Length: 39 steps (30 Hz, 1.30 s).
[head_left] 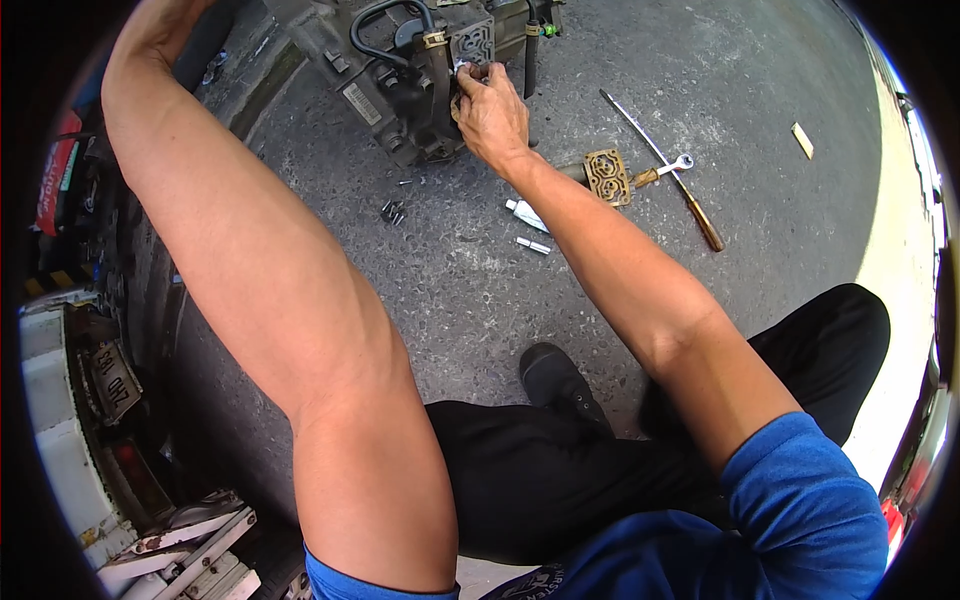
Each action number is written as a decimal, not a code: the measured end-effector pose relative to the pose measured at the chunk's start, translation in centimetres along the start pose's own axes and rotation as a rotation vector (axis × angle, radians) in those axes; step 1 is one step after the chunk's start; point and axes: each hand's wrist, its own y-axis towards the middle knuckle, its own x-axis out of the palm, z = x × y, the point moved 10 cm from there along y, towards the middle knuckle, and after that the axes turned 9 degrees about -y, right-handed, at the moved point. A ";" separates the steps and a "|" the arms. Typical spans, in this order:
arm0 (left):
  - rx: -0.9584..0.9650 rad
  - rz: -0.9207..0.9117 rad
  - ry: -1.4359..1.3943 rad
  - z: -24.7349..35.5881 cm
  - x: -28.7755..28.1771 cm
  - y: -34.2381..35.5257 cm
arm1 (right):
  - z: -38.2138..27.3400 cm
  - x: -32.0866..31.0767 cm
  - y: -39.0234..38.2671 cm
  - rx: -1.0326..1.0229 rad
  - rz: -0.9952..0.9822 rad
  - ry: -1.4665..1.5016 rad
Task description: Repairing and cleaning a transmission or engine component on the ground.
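My right hand [495, 115] reaches the dark metal machine assembly [385, 100] at the top of the view. Its fingers are pinched together just below a grey plate [472, 42] with curved channels. Something small and pale shows at the fingertips, too little of it to name. A black hose [385, 10] loops beside that plate, and a thicker dark hose [440, 75] runs down next to my fingers. My left arm stretches to the upper left; my left hand [172, 30] is mostly cut off by the rim, its fingers hidden.
On the concrete right of my forearm lie a brownish channelled plate [607, 178], a wrench [682, 163] and a long amber-handled screwdriver [706, 222]. A white tube [527, 214], a short silver-white cylinder [533, 246] and several bolts [393, 211] lie nearer. A vehicle part [60, 400] stands left.
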 end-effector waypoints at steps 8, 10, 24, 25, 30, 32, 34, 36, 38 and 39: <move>0.007 0.020 0.040 0.3 0.2 0.6 | 0.9 0.0 0.2 -0.009 -0.114 -0.026; 0.008 0.025 0.048 0.4 0.1 0.7 | 1.2 0.2 0.1 0.021 -0.147 -0.014; 0.017 0.057 0.101 0.3 -0.5 1.3 | 3.3 0.1 -0.8 0.291 -0.070 0.164; 0.020 0.062 0.105 0.3 -0.6 1.4 | 3.0 -0.1 -0.5 0.252 -0.051 0.182; 0.026 0.086 0.143 -0.5 -1.2 2.6 | 2.8 -0.6 0.2 0.285 0.054 0.226; 0.025 0.099 0.169 -0.5 -1.1 2.8 | 1.6 0.3 0.0 0.212 -0.042 0.119; 0.052 0.120 0.202 0.4 -0.7 1.9 | 0.6 0.1 -0.2 0.136 -0.037 0.061; 0.073 0.137 0.210 2.0 -0.2 0.1 | 0.5 0.6 -0.4 0.119 -0.103 -0.014; 0.065 0.137 0.202 4.2 0.5 -2.3 | 0.2 0.3 -0.4 0.065 -0.070 0.004; 0.059 0.132 0.194 5.2 0.7 -3.5 | 0.1 0.5 -0.3 0.042 -0.093 0.011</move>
